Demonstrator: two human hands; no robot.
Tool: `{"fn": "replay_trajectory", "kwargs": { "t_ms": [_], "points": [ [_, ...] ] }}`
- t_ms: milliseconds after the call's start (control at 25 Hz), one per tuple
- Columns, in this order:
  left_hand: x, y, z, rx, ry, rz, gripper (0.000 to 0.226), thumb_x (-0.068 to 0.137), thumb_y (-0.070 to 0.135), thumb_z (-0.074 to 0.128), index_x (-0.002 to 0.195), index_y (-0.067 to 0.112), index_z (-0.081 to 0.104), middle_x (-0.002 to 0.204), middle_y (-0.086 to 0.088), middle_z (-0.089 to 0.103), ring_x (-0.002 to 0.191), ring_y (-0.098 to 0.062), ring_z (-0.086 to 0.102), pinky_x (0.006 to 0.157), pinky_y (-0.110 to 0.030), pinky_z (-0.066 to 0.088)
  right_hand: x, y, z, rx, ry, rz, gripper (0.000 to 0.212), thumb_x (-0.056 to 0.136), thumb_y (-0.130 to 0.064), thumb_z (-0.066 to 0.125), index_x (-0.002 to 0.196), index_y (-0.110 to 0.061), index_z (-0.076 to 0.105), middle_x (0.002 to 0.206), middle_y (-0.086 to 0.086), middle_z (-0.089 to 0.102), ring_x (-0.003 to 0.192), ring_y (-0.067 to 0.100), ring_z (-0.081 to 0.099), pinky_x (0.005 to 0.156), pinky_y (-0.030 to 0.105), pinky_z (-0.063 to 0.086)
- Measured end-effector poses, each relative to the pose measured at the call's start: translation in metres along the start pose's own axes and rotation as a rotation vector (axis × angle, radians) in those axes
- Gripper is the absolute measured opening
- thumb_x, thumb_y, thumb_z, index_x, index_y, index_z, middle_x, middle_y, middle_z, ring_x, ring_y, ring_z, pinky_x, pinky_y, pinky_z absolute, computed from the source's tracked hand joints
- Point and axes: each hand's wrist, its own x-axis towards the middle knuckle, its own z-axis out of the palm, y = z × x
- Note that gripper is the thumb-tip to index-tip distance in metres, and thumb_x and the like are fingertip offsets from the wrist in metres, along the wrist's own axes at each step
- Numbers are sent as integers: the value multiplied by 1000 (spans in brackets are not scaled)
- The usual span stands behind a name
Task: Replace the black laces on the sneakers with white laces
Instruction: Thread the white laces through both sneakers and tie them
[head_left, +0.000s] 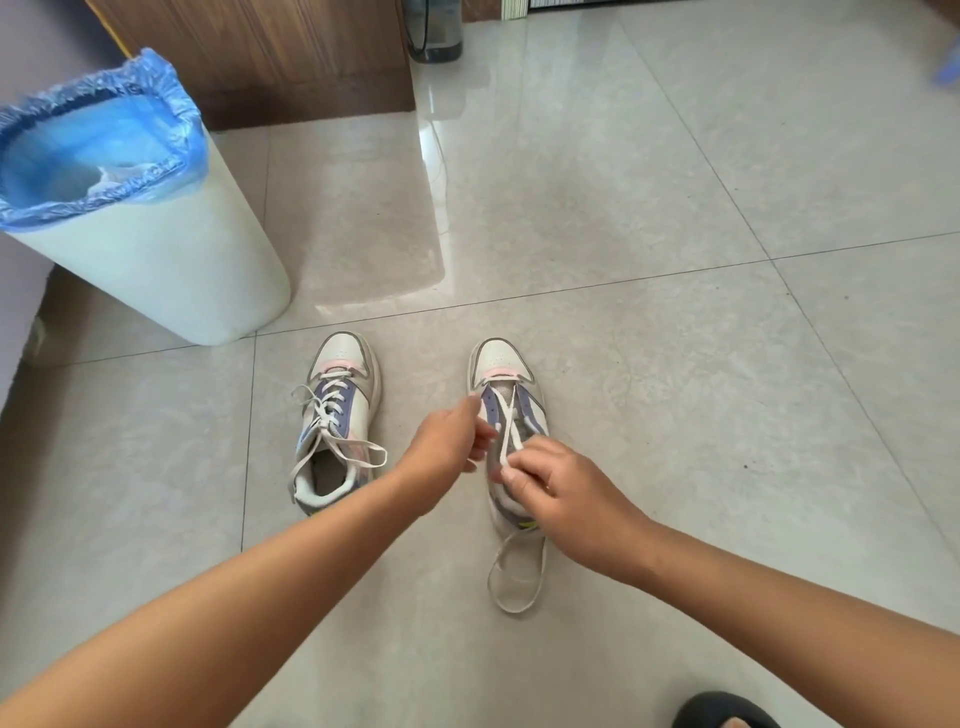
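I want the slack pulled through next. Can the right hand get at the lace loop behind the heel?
Probably yes: the lace loop lies bare on the floor beside the right hand, which would first release the strand it pinches.

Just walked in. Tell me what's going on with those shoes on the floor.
A person is relacing two white, pink and purple sneakers on the tiled floor. The left sneaker already carries a tied white lace. On the right sneaker the white lace crosses only once near the toe; the right hand pinches it, the left hand holds the shoe's edge.
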Motion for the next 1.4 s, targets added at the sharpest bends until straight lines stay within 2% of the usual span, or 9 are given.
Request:
{"fn": "replay_trajectory", "kwargs": {
  "t_ms": [120, 320, 520, 680, 800, 960, 1080, 1200, 1400],
  "points": [
    [-6, 12, -4, 27, -194, -81, 32, 94, 20, 51, 65, 9, 57, 55, -2, 55, 46, -10, 55, 58, -25, 52, 2, 1, -4, -154, -46, -69, 26, 97, -19, 50, 81, -3, 64, 77, -6, 44, 72, 3, 42, 70, 10, 34],
    [5, 10, -28, -161, -45, -178, 28, 95, 9, 38, 69, 7, 48, 54, -7, 56, 55, -20, 62, 66, -32, 49, 12, 8, -49, 290, 183, 281, 12, 94, -20, 56, 91, -18, 67, 60, -5, 48, 54, 7, 42, 49, 20, 36],
    [12, 7, -55, 2, 13, -129, 24, 97, 16, 45, 76, 6, 53, 57, -4, 36, 33, -13, 34, 45, -25, 48, 10, 43, -127, -107, 17, 500, 19, 89, -28, 64, 84, -10, 70, 68, 4, 47, 53, 13, 37, 47, 23, 32],
    [7, 0, -71, 491, -29, 7, 28, 97, 23, 49, 79, 6, 62, 59, -4, 44, 41, -15, 36, 36, -20, 39, 2, 68, -176, -81, -7, 629, 26, 88, -29, 64, 82, -5, 71, 66, 5, 42, 52, 15, 32, 47, 25, 29],
    [6, 0, -80, 584, 1, 48, 31, 98, 26, 48, 78, 9, 65, 63, -6, 45, 41, -16, 38, 36, -20, 37, 0, 90, -195, -133, 17, 693, 29, 90, -29, 62, 83, -2, 70, 66, 7, 45, 53, 17, 35, 48, 26, 33],
    [4, 0, -84, 666, 20, 67, 35, 99, 29, 45, 77, 10, 65, 70, -11, 47, 41, -19, 40, 38, -20, 37, 14, 102, -171, -817, -245, 836, 37, 94, -37, 52, 102, -4, 67, 82, 6, 63, 70, 19, 59, 66, 25, 44],
    [1, 5, -80, 500, -34, 54, 35, 99, 25, 45, 76, 5, 61, 64, -7, 50, 41, -16, 43, 37, -23, 43, 39, 90, -126, -777, -112, 575, 36, 95, -37, 50, 112, -7, 61, 117, 10, 62, 105, 27, 57, 86, 31, 43],
    [-7, 18, -80, 208, -151, -11, 32, 98, 27, 49, 79, 3, 62, 66, -7, 56, 50, -16, 56, 53, -29, 57, 64, 48, -65, -432, 1, 229, 38, 92, -33, 57, 125, -14, 54, 123, 7, 55, 113, 25, 52, 94, 33, 41],
    [-16, 26, -79, 103, -299, 32, 29, 98, 26, 49, 84, 5, 64, 67, -4, 61, 62, -17, 62, 72, -34, 56, 89, 1, -6, -589, 70, -349, 30, 91, -29, 60, 114, -10, 64, 111, 8, 62, 105, 27, 54, 90, 40, 41]
  ]
}}
